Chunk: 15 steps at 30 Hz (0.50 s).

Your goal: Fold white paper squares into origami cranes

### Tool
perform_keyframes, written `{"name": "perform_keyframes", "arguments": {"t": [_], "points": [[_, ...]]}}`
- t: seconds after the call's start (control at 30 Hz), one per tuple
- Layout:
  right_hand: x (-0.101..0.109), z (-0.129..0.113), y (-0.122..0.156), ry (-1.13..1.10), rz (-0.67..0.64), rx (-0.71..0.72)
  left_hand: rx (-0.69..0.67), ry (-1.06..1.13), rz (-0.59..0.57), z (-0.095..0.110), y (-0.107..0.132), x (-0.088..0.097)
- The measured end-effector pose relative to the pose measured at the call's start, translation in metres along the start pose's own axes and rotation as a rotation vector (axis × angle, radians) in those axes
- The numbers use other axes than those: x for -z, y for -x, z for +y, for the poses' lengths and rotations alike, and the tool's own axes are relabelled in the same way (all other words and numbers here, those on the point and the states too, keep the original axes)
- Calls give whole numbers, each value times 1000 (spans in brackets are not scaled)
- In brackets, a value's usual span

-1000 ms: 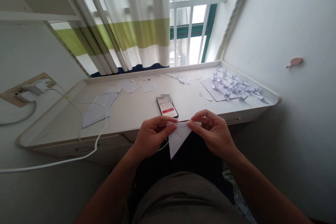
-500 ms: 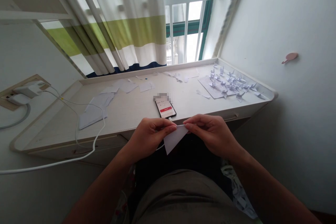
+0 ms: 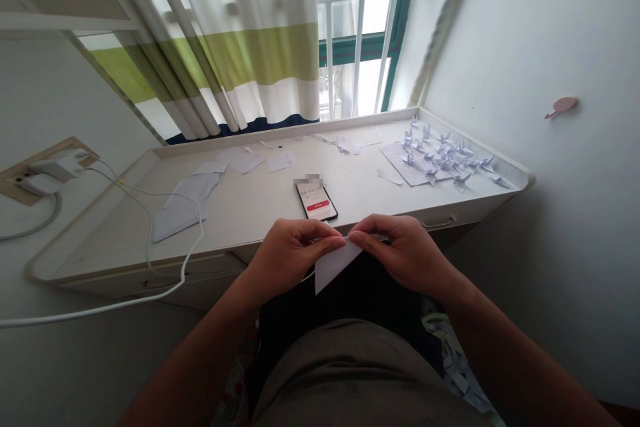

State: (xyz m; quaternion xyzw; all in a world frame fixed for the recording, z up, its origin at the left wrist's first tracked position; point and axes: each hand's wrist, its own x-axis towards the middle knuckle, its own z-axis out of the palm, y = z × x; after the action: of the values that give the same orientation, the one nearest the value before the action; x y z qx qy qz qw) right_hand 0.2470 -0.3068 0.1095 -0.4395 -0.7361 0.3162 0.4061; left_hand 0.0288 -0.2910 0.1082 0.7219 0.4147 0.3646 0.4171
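Observation:
A small white paper (image 3: 333, 265) folded into a downward-pointing triangle hangs in front of my lap, just below the desk's front edge. My left hand (image 3: 290, 257) pinches its top edge from the left, fingers closed. From the right, my right hand (image 3: 400, 250) pinches the same top edge. The two sets of fingertips almost touch at the middle of the fold.
The pale desk (image 3: 260, 203) holds a phone (image 3: 317, 201) with a lit screen, loose white sheets (image 3: 183, 203) at left and several folded paper cranes (image 3: 440, 160) at right. A white cable (image 3: 150, 247) runs from a wall socket (image 3: 45, 173). Paper scraps (image 3: 460, 373) lie on the floor.
My fingertips have slid together along the paper's top edge. The visible triangle is smaller than a second ago. The view shifted slightly.

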Motion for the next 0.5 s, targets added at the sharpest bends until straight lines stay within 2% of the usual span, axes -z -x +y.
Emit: {"name": "perform_keyframes", "arguments": {"t": [0.17,0.37,0.5], "points": [[0,-2,1,51,-81,73,2,26,-41,-4,0,0],[-3,-2,2,126,-31,79,-133,-176,42,-3,4,-2],[0,0,3,147,-33,48,-152,-178,30,-6,4,-1]]}}
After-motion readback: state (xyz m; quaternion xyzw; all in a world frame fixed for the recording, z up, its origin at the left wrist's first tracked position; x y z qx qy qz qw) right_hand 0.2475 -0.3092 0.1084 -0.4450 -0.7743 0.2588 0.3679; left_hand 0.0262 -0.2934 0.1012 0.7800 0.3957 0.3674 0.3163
